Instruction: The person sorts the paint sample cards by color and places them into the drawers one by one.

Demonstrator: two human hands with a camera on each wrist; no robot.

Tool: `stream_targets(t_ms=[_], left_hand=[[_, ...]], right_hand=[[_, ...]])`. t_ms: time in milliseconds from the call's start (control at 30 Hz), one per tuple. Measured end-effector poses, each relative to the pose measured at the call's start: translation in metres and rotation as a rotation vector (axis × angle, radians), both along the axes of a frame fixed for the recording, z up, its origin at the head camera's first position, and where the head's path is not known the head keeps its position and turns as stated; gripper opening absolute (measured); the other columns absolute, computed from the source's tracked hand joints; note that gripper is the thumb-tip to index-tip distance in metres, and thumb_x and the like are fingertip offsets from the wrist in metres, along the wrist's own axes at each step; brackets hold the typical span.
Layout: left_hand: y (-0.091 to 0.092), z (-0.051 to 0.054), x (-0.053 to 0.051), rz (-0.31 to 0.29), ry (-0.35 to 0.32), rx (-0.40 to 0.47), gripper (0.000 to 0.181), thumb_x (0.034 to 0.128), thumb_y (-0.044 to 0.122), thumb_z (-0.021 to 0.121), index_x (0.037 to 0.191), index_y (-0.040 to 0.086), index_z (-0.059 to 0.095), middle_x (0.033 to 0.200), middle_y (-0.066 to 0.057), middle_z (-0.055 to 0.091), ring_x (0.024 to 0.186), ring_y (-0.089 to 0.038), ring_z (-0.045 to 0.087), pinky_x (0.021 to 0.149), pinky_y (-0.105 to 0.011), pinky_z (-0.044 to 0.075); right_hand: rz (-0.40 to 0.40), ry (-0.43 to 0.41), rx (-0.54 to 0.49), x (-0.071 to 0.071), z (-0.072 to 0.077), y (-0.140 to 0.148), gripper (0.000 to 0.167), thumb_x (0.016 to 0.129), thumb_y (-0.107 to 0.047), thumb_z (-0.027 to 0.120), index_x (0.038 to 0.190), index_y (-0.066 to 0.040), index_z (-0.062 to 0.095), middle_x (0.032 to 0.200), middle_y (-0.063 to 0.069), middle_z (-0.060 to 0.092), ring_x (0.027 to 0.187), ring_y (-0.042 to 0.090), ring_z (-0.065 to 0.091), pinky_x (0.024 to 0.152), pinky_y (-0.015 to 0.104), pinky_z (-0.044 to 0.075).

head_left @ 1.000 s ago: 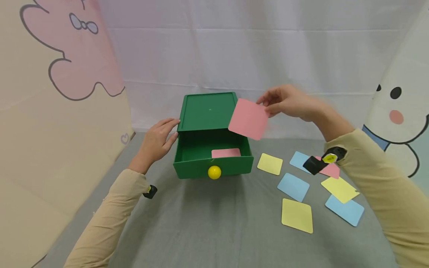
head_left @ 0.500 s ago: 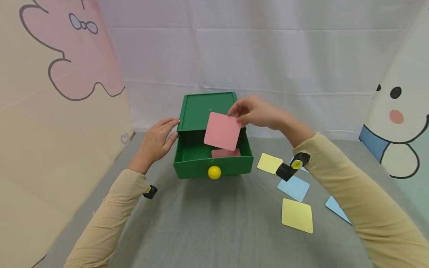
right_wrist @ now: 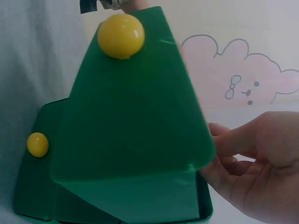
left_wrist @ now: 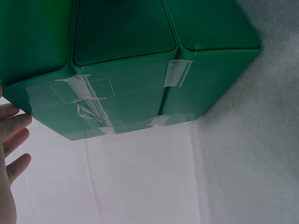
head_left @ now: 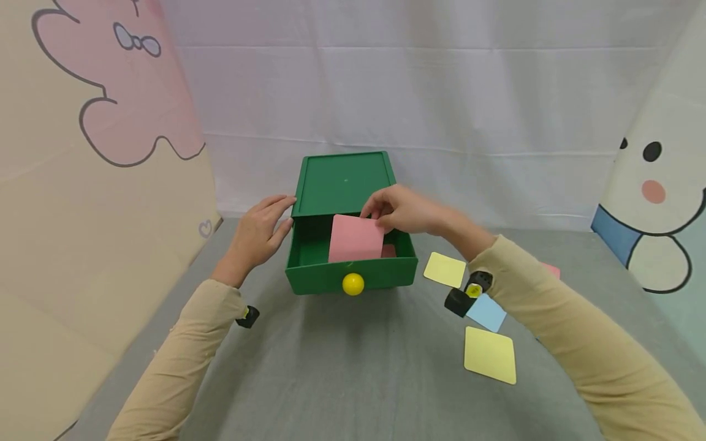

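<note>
A green drawer cabinet [head_left: 344, 184] stands on the grey cloth with its top drawer [head_left: 320, 280] pulled out. My right hand [head_left: 410, 211] pinches a square pink card [head_left: 355, 240] by its upper right corner. The card's lower part is down inside the drawer, behind its front wall. Beside it in the drawer, part of another pink card [head_left: 388, 251] shows. At the cabinet's upper left edge, my left hand [head_left: 259, 233] rests with fingers extended. In the right wrist view the drawer front [right_wrist: 135, 116] hides most of the pinched card from sight.
Yellow cards [head_left: 489, 355] and a blue card [head_left: 488, 312] lie on the cloth at the right. My right sleeve partly covers further cards, including a pink one [head_left: 551, 269]. A round yellow knob [head_left: 353, 284] sticks out from the drawer. White cloth [head_left: 496, 98] hangs behind.
My right hand has carried the pink card leftward and down, from right of the cabinet into the open drawer. My left hand has stayed at the cabinet's edge.
</note>
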State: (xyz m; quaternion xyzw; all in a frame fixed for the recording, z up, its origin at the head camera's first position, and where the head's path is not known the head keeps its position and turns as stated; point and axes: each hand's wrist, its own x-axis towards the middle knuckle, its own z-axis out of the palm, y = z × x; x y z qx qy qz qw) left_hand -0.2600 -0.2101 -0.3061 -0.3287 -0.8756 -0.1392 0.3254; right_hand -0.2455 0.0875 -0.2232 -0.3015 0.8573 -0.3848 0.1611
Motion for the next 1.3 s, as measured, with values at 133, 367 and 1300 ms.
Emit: stream_targets(t_ms=[133,367,1300], left_hand=[[-0.001,-0.001,0.0,-0.006,0.004,0.003,0.038,0.0879,0.013,0.054,0.122,-0.005,0.054,0.118,-0.02,0.058,0.114,-0.03,0.048,0.095,-0.047,0.039],[-0.002,0.0,0.0,-0.014,0.007,0.011,0.038,0.0877,0.012,0.054,0.122,-0.005,0.054,0.118,-0.02,0.057,0.114,-0.03,0.048,0.095,-0.046,0.039],[-0.001,0.001,0.001,0.0,-0.008,0.001,0.039,0.0893,0.014,0.053,0.123,-0.004,0.053,0.119,-0.019,0.057,0.116,-0.029,0.048,0.096,-0.046,0.038]], right_hand=[[0.021,0.037,0.025,0.001,-0.008,-0.002,0.022,0.087,0.006,0.05,0.104,0.001,0.062,0.087,0.012,0.055,0.078,0.023,0.053,0.072,0.039,0.049],[0.039,0.123,0.073,0.001,-0.019,-0.005,0.021,0.086,0.006,0.051,0.102,0.0,0.064,0.085,0.01,0.057,0.076,0.022,0.051,0.065,0.026,0.046],[0.096,0.235,-0.03,0.002,-0.014,0.018,0.022,0.086,0.008,0.052,0.105,0.008,0.06,0.103,0.02,0.059,0.091,0.027,0.054,0.082,0.038,0.048]])
